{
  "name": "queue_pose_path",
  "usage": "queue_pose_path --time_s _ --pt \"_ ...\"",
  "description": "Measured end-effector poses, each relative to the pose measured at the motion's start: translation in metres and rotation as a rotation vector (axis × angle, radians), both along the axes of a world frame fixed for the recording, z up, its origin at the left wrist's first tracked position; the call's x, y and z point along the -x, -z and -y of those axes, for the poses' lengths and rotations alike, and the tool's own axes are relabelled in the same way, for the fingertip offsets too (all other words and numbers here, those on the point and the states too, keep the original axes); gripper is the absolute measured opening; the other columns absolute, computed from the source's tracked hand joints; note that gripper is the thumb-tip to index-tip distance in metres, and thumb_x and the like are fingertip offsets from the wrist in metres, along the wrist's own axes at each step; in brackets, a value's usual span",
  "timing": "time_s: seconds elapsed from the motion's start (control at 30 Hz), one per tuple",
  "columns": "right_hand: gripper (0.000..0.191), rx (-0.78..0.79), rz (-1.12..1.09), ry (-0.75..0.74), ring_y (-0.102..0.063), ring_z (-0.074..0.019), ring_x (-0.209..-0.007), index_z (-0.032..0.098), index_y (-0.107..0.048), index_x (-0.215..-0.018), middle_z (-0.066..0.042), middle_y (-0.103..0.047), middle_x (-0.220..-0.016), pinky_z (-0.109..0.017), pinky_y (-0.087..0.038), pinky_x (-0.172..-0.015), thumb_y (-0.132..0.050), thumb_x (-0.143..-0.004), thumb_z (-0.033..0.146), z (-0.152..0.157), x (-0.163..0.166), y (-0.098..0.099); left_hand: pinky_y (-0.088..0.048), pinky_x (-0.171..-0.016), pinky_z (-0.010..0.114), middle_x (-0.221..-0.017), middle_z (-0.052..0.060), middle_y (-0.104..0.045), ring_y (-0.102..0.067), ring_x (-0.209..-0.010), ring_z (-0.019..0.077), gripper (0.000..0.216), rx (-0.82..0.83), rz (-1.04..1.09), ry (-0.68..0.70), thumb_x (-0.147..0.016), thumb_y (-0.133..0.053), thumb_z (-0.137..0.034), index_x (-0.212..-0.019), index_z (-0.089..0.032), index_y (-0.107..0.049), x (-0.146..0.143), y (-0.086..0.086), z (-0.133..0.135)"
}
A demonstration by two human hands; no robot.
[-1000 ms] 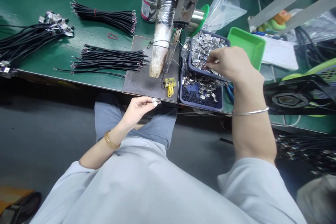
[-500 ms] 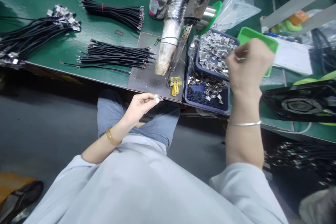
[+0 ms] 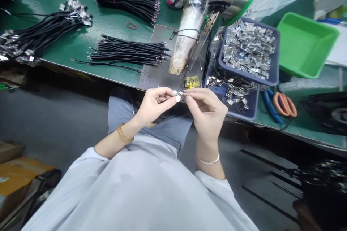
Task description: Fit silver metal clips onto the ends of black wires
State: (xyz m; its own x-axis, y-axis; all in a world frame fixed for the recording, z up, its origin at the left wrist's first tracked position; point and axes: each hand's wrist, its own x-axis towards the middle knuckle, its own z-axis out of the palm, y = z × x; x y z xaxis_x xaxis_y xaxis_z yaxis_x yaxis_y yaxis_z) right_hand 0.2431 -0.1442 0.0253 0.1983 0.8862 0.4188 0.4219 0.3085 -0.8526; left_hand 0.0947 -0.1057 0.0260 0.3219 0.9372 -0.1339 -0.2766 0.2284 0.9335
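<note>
My left hand [image 3: 153, 104] and my right hand [image 3: 207, 110] meet in front of the bench edge, above my lap. Both pinch a small metal clip [image 3: 177, 94] held between their fingertips. Just behind them a dark blue tray [image 3: 273, 68] is heaped with several shiny metal clips. A second blue tray [image 3: 251, 106] below it holds more clips and small black parts. Bundles of black wires [image 3: 127, 52] lie on the green bench to the left.
A soldering tool wrapped in white tape [image 3: 187, 43] points down at a grey plate [image 3: 157, 74]. An empty green bin [image 3: 305, 45] stands at the right, orange-handled scissors [image 3: 283, 104] near the edge. More wire bundles [image 3: 40, 38] lie far left. A red rubber band [image 3: 131, 25] lies on the mat.
My right hand left the clip tray and came down left to meet my left hand at the bench edge. The view shifted to the right and closer.
</note>
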Motion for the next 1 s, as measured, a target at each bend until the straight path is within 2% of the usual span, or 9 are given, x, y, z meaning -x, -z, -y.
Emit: queue_pose_path --time_s 0.1,0.17,0.3,0.47,0.63,0.73,0.83,0.93,1.0 --pt "0.006 0.045 -0.068 -0.042 -0.072 -0.0169 -0.088 0.024 -0.075 -0.083 -0.003 -0.076 -0.092 -0.031 -0.063 -0.073 -0.070 -0.087 0.023 -0.003 -0.003 0.002 -0.054 -0.069 0.021 -0.073 0.002 -0.071 -0.064 -0.068 0.0106 0.032 -0.045 -0.027 -0.005 -0.064 -0.087 -0.040 -0.070 -0.014 -0.071 -0.002 0.003 0.001" --pt "0.004 0.070 -0.110 -0.060 -0.073 -0.0162 -0.088 0.024 -0.076 -0.083 -0.002 -0.076 -0.093 -0.030 -0.063 -0.074 -0.072 -0.085 0.024 -0.004 -0.006 0.001 -0.055 -0.073 0.023 -0.076 0.003 -0.073 -0.067 -0.072 0.0128 0.029 -0.077 -0.052 -0.015 -0.066 -0.086 -0.038 -0.072 -0.014 -0.072 -0.002 0.005 0.002" --pt "0.001 0.108 -0.201 -0.116 -0.073 -0.0149 -0.085 0.024 -0.077 -0.080 -0.002 -0.076 -0.093 -0.029 -0.063 -0.075 -0.076 -0.081 0.024 -0.006 -0.009 0.004 -0.053 -0.068 0.021 -0.076 0.004 -0.073 -0.066 -0.070 0.0129 0.018 -0.198 -0.112 -0.038 -0.074 -0.080 -0.030 -0.073 -0.014 -0.074 -0.003 0.007 0.003" --pt "0.003 0.135 -0.273 -0.181 -0.074 -0.0137 -0.084 0.024 -0.077 -0.079 -0.001 -0.078 -0.093 -0.026 -0.063 -0.074 -0.077 -0.079 0.021 -0.011 -0.016 0.007 -0.039 -0.052 0.020 -0.067 0.002 -0.066 -0.055 -0.058 0.0090 0.011 -0.410 -0.239 -0.014 -0.081 -0.070 -0.021 -0.077 -0.014 -0.078 0.001 0.005 0.000" --pt "0.002 0.156 -0.167 -0.172 -0.075 -0.0157 -0.085 0.022 -0.075 -0.079 -0.003 -0.077 -0.095 -0.028 -0.065 -0.074 -0.075 -0.080 0.021 -0.008 -0.017 0.004 -0.037 -0.055 0.023 -0.062 0.001 -0.059 -0.046 -0.055 0.0091 0.009 -0.522 -0.380 0.001 -0.081 -0.070 -0.019 -0.077 -0.016 -0.077 0.003 0.006 0.002" --pt "0.007 0.066 -0.066 -0.087 -0.075 -0.0159 -0.087 0.023 -0.074 -0.082 -0.003 -0.076 -0.097 -0.030 -0.065 -0.077 -0.072 -0.083 0.016 -0.002 -0.008 0.002 -0.037 -0.056 0.021 -0.065 0.000 -0.060 -0.046 -0.056 0.0083 0.010 -0.451 -0.366 -0.037 -0.083 -0.068 -0.023 -0.076 -0.015 -0.070 -0.001 0.007 0.008" --pt "0.014 -0.125 0.126 0.039 -0.075 -0.0177 -0.092 0.025 -0.075 -0.087 -0.002 -0.076 -0.099 -0.034 -0.064 -0.084 -0.070 -0.085 0.012 0.004 0.003 0.003 -0.036 -0.053 0.020 -0.060 -0.003 -0.055 -0.045 -0.053 0.0066 0.022 -0.229 -0.187 -0.037 -0.085 -0.069 -0.035 -0.075 -0.016 -0.063 -0.006 0.006 0.012" --pt "0.020 -0.253 0.303 0.113 -0.075 -0.0189 -0.092 0.028 -0.075 -0.095 -0.001 -0.077 -0.100 -0.037 -0.064 -0.085 -0.070 -0.086 0.012 0.006 0.007 0.007 -0.038 -0.052 0.019 -0.055 -0.005 -0.052 -0.043 -0.050 0.0053 0.037 -0.031 -0.003 -0.010 -0.075 -0.079 -0.048 -0.071 -0.016 -0.062 -0.007 0.006 0.010" --pt "0.021 -0.307 0.330 0.167 -0.075 -0.0191 -0.090 0.030 -0.075 -0.099 0.000 -0.077 -0.099 -0.037 -0.064 -0.083 -0.069 -0.088 0.013 0.007 0.005 0.008 -0.043 -0.057 0.020 -0.058 -0.004 -0.057 -0.048 -0.054 0.0061 0.040 0.043 0.057 -0.016 -0.066 -0.085 -0.050 -0.070 -0.015 -0.066 -0.006 0.006 0.006"
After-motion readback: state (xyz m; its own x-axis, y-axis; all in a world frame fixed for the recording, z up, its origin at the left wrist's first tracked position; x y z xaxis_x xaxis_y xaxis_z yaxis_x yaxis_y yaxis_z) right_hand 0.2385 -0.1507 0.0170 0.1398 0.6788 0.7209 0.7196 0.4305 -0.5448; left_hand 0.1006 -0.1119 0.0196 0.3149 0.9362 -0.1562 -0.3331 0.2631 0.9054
